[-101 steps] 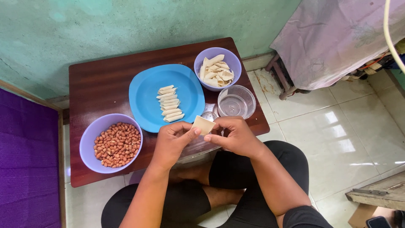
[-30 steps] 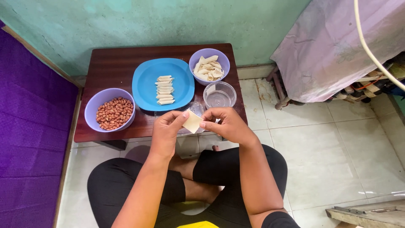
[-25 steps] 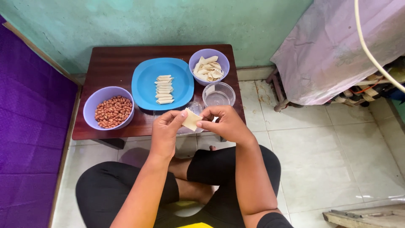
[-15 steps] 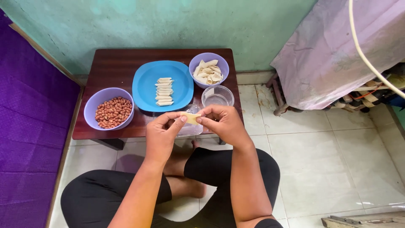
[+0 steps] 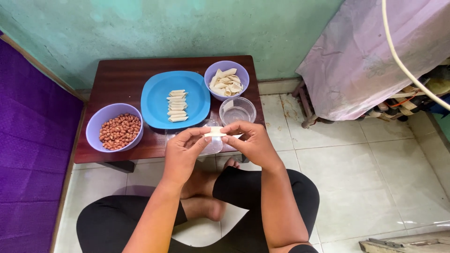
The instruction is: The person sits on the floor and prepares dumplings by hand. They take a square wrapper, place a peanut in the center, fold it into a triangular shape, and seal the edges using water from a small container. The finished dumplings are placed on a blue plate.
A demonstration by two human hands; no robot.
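While the person sat cross-legged at the table (image 5: pixel 126 75), the left hand (image 5: pixel 180 154) and right hand (image 5: pixel 251 143) pinched a pale wrapper (image 5: pixel 214 132) between closed fingertips, just above the table's near edge, beside the clear bowl (image 5: pixel 237 110).

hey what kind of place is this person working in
Probably a home, with food prepared while seated on the floor: a low dark wooden table against a worn green painted wall, pale floor tiles, and a pink cloth-draped rack alongside.
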